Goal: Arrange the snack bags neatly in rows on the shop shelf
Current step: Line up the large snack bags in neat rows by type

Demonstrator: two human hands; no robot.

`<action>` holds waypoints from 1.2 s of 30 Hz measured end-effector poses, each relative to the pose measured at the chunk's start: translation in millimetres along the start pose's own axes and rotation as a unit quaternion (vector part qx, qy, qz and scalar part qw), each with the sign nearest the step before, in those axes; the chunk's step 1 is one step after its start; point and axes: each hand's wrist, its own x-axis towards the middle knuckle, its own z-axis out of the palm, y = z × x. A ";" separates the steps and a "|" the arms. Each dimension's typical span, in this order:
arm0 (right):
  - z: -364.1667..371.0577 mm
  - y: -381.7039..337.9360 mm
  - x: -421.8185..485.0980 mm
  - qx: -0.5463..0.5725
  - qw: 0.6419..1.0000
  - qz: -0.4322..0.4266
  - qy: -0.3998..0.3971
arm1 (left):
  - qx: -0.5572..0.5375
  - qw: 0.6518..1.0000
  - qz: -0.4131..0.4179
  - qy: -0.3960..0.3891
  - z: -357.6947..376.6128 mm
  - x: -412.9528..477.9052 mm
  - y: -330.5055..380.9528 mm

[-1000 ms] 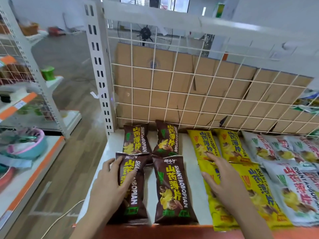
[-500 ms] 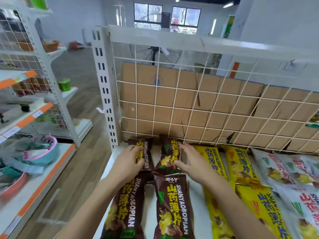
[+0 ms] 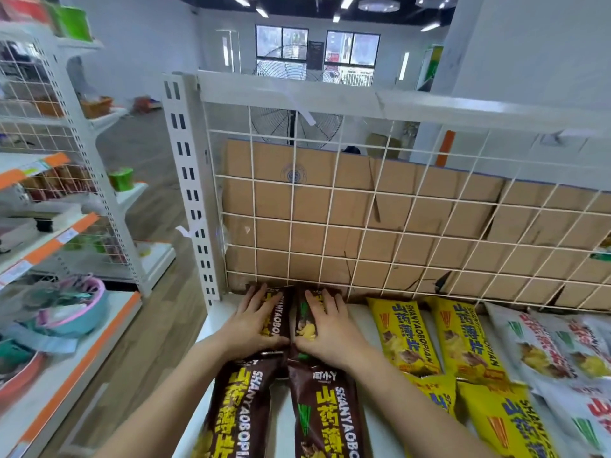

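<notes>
Two brown snack bags lie side by side at the back of the white shelf point(image 3: 213, 320), against the wire grid. My left hand point(image 3: 253, 320) rests flat on the left back brown bag point(image 3: 276, 312), fingers straight. On the right back brown bag point(image 3: 305, 320) my right hand point(image 3: 327, 328) lies flat in the same way. Two more brown bags, the front left point(image 3: 238, 411) and the front right point(image 3: 325, 414), lie nearer me. Yellow bags point(image 3: 401, 338) form the rows to the right, then white bags point(image 3: 542, 348) further right.
A white wire grid point(image 3: 396, 226) with cardboard behind it backs the shelf. A slotted white post point(image 3: 193, 193) stands at its left end. Across a wood-floor aisle, another shelf unit point(image 3: 66, 226) carries goods and a pink-rimmed bowl point(image 3: 71, 312).
Both hands have moved from the front bags to the two back brown bags and now press flat on them at the grid. The view has tilted upward.
</notes>
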 end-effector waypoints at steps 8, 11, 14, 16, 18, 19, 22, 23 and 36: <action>5.7 -11.6 -4.9 -0.063 0.998 0.002 0.008 | -0.012 0.999 0.032 -0.008 -2.4 0.5 -3.5; 7.2 -10.5 -3.3 -0.048 0.999 0.003 0.012 | -0.022 0.999 0.032 -0.004 -3.7 3.6 -7.6; 7.9 -9.9 0.1 -0.027 0.999 0.023 0.017 | -0.019 1.000 0.023 0.007 -2.7 5.7 -10.5; 7.5 -10.4 1.5 -0.020 0.999 0.035 0.022 | -0.021 1.000 0.018 0.013 -2.5 5.0 -10.6; 7.3 -10.5 1.6 -0.016 0.999 0.039 0.024 | -0.029 0.999 0.013 0.015 -2.5 3.8 -10.5; 7.1 -10.3 1.4 -0.015 0.999 0.040 0.023 | -0.033 0.999 0.010 0.014 -2.9 3.3 -10.2; 6.8 -9.0 1.1 -0.010 0.999 0.040 0.019 | -0.031 0.999 -0.002 0.012 -5.2 3.2 -8.1; 6.4 -8.0 1.2 -0.006 0.999 0.040 0.016 | -0.027 1.000 -0.006 0.012 -6.0 2.4 -6.8; 5.2 5.2 -37.5 0.089 0.993 -0.030 0.065 | -0.164 0.964 -0.024 0.207 -11.6 -58.8 3.5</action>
